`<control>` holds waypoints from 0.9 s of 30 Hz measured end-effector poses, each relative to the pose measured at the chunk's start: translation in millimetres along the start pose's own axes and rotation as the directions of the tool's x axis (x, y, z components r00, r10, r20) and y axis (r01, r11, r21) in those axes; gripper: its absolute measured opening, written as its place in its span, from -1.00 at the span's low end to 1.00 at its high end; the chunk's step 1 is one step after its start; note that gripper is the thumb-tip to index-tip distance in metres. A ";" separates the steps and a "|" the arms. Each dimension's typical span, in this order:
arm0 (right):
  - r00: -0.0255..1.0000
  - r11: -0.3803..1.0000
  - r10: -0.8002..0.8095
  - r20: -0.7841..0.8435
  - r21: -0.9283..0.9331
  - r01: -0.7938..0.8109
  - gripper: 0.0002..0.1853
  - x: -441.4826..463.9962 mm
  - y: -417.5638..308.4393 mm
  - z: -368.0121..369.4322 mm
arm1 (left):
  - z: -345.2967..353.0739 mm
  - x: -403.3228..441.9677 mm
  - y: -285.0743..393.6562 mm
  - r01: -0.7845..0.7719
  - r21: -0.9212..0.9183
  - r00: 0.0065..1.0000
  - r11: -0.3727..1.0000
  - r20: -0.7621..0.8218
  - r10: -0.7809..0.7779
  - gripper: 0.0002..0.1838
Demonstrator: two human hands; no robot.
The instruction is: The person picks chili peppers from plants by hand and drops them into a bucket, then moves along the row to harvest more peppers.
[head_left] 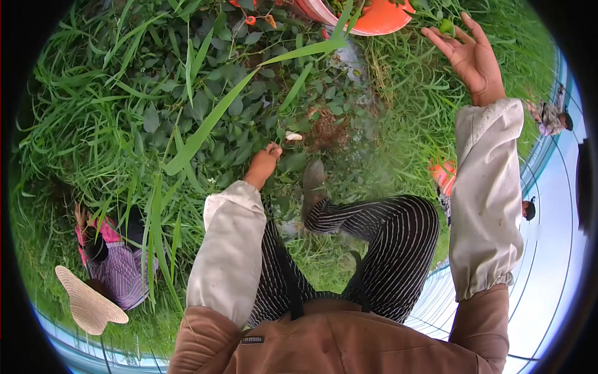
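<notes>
My left hand (263, 164) is low among the dark green leaves (218, 106), its fingers closed together; leaves hide whatever may be between them. A small pale object (293, 136) lies just beyond its fingertips. My right hand (472, 59) is raised at the upper right, palm up with the fingers spread. A green pepper (446, 26) shows at its fingertips, beside leaves; whether it rests on the fingers or hangs from the plant is unclear. Left of that hand stands a red bucket (383, 17) with green items inside, cut off by the top edge.
Long grass blades (215, 121) cross the view near my left hand. A person in a striped top (124, 274) is at the lower left by a straw hat (89, 300). Other people (551, 118) are at the far right. Small red fruits (250, 20) show among the plants.
</notes>
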State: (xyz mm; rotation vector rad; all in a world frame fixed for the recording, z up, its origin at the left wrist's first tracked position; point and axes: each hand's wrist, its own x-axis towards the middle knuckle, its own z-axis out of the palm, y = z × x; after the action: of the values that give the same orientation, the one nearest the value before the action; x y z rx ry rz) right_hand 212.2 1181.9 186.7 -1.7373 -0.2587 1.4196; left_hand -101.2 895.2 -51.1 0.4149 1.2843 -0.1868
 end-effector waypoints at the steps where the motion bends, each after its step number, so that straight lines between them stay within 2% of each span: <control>1: 1.000 1.000 -0.004 -0.008 -0.010 0.003 -0.38 10.0 -2.7 -2.7 | 1.4 7.3 -6.9 -0.020 0.006 1.000 1.000 -0.006 0.020 -0.57; 2: 1.000 1.000 -0.003 -0.005 -0.014 0.003 -0.38 18.3 3.7 -8.1 | 2.1 15.6 -14.8 -0.039 0.012 0.999 0.999 -0.013 0.039 -0.59; 4: 0.988 0.983 -0.138 -0.062 -0.134 0.129 -0.44 34.7 35.9 -30.3 | 3.4 23.1 -22.4 -0.088 0.048 0.994 0.995 -0.057 0.091 -0.59; 6: 0.993 0.958 -0.085 -0.082 -0.279 0.059 -0.57 32.3 81.9 -40.9 | 5.8 23.6 -29.1 -0.125 0.092 0.987 0.988 -0.093 0.134 -0.58; 8: 0.991 0.919 -0.040 -0.126 -0.393 -0.013 -0.68 35.7 136.0 -58.8 | 4.3 18.6 -24.0 -0.111 0.305 0.976 0.946 -0.145 0.161 -0.57; 10: 0.975 0.886 0.123 -0.186 -0.421 -0.192 -0.63 49.5 187.4 -84.0 | 5.3 16.5 -18.7 -0.081 0.357 0.982 0.931 -0.130 0.136 -0.58; 12: 0.964 0.822 0.195 -0.180 -0.507 -0.261 -0.68 68.8 248.4 -121.1 | 14.5 16.4 -25.7 -0.042 0.418 0.989 0.907 -0.113 0.098 -0.58; 13: 0.956 0.809 0.261 -0.135 -0.510 -0.292 -0.66 79.0 284.1 -143.3 | 22.8 15.4 -32.1 -0.200 0.428 0.924 0.881 -0.217 0.315 -0.62; 14: 0.942 0.797 0.323 -0.087 -0.511 -0.320 -0.64 91.0 317.1 -163.8 | 31.0 16.2 -35.4 -0.347 0.459 0.800 0.818 -0.310 0.513 -0.65; 15: 0.940 0.801 0.329 -0.087 -0.502 -0.327 -0.64 98.1 345.2 -172.9 | 36.0 14.4 -33.8 -0.252 0.498 0.837 0.830 -0.319 0.445 -0.67; 16: 0.960 0.732 0.277 -0.045 -0.637 -0.241 -0.59 103.5 371.5 -178.3 | 44.2 18.2 -41.2 -0.240 0.510 0.840 0.826 -0.317 0.440 -0.67; 17: 0.973 0.643 0.231 0.007 -0.751 -0.147 -0.54 109.7 397.2 -185.8 | 53.2 22.3 -48.9 -0.213 0.708 0.737 0.673 -0.336 0.587 -0.61; 18: 0.971 0.656 0.241 0.002 -0.738 -0.161 -0.54 125.2 428.8 -202.4 | 63.5 23.2 -55.6 -0.145 0.864 0.625 0.482 -0.298 0.722 -0.53; 19: 0.980 0.627 0.192 -0.043 -0.764 -0.156 -0.59 146.5 461.1 -218.6 | 72.8 -0.3 -27.4 -0.094 0.910 0.756 0.403 -0.198 0.623 -0.52; 20: 0.964 0.543 0.239 -0.113 -0.808 -0.229 -0.52 151.7 468.2 -220.5 | 80.7 1.7 -24.5 -0.087 0.919 0.764 0.384 -0.186 0.618 -0.52; 21: 0.941 0.450 0.284 -0.183 -0.841 -0.300 -0.42 159.8 481.4 -228.2 | 87.7 5.4 -21.6 -0.215 0.862 0.728 0.459 -0.172 0.664 -0.50; 22: 0.911 0.352 0.327 -0.251 -0.862 -0.364 -0.32 164.7 488.2 -228.9 | 90.2 4.0 -7.8 -0.185 0.940 0.699 0.286 -0.079 0.711 -0.48; 23: 0.894 0.584 0.381 -0.237 -0.688 -0.431 -0.43 166.0 494.5 -230.5 | 92.6 2.3 6.9 -0.140 0.985 0.662 0.103 0.015 0.750 -0.45; 24: 0.836 0.754 0.460 -0.299 -0.366 -0.545 -0.39 163.9 479.5 -215.8 | 98.2 5.8 14.5 -0.133 0.988 0.662 0.081 0.028 0.749 -0.45; 25: 0.768 0.823 0.533 -0.356 0.009 -0.567 -0.31 160.9 462.8 -199.5 | 104.0 6.7 20.0 -0.163 0.985 0.653 0.065 0.058 0.755 -0.48; 26: 0.765 0.822 0.542 -0.348 0.030 -0.568 -0.31 162.5 448.6 -189.8 | 109.8 8.1 27.1 -0.192 0.980 0.643 0.050 0.087 0.761 -0.51; 27: 0.792 0.836 0.515 -0.327 -0.010 -0.548 -0.25 168.1 448.3 -191.2 | 118.2 6.2 42.2 -0.216 0.976 0.617 0.039 0.105 0.780 -0.63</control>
State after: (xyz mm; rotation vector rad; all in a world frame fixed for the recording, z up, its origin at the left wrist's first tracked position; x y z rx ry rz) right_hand 282.9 921.7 -252.7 -2.2027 0.3733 1.4975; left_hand 20.9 886.9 -22.6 2.1863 1.2417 -0.2055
